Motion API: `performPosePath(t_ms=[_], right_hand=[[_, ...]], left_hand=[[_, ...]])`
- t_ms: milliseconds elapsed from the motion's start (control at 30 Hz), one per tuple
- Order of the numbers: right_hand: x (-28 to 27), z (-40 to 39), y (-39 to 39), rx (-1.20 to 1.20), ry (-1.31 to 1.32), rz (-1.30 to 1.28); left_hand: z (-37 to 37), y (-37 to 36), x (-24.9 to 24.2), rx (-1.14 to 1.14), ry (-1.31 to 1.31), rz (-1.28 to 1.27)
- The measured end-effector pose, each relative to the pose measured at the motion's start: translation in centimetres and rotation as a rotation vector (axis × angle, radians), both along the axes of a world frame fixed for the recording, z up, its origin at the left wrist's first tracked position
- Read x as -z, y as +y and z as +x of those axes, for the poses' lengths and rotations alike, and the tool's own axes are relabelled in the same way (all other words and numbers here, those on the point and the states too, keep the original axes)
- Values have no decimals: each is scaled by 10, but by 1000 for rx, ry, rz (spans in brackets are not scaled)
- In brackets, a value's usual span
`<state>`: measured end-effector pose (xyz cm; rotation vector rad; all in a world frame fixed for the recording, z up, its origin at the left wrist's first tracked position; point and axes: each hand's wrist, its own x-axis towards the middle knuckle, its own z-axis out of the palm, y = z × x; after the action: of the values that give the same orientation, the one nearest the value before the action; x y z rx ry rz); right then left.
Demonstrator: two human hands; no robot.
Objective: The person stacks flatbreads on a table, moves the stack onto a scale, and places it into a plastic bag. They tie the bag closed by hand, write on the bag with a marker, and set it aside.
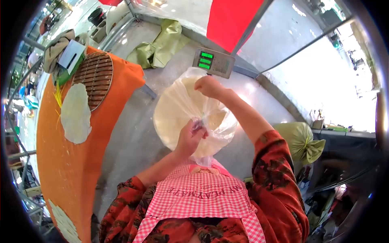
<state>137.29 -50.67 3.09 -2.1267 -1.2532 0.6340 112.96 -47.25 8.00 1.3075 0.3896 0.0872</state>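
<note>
In front of me lies a wide, pale, round flat thing [165, 117], perhaps a stack of thin sheets. A clear plastic bag [226, 131] is spread over it, bunched near the middle. My left hand [188, 141] is closed on the gathered plastic close to the centre. Farther out, my right hand [210, 86] pinches the bag at its far side, fingers curled inward. Just beyond that hand is a digital scale display [213, 62] with lit green numbers. Whatever supports the round thing is hidden beneath it.
An orange-covered table [97, 150] runs along the left, with a wire rack [94, 81] and a pale oval sheet [76, 113] on it. A tied sack [300, 141] stands to the right. A crumpled olive sack [158, 44] lies ahead, near metal frame bars [308, 46].
</note>
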Motion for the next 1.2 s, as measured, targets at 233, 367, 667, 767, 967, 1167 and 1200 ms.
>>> performPosePath(t_ms=[233,367,667,767,967,1167,1200], right_hand=[[50,-12,54,-32,-268,-162],[47,-6,65,21,-307,-220],[31,-33,55,9,-517,38],[52,-20,39,-148,-472,139],[154,17,37,-449,-684,-312],[160,21,36,-453,-632,-401],[154,19,33,-388,-364,-385]], left_hand=[[-2,5,0,28,-52,-52],[-1,14,5,81,-100,-35],[4,17,8,54,-190,95],[0,14,13,35,-157,166],[3,-11,18,-105,-196,213],[-3,-31,1,-197,-132,260],[-5,-29,-3,-212,-118,285]])
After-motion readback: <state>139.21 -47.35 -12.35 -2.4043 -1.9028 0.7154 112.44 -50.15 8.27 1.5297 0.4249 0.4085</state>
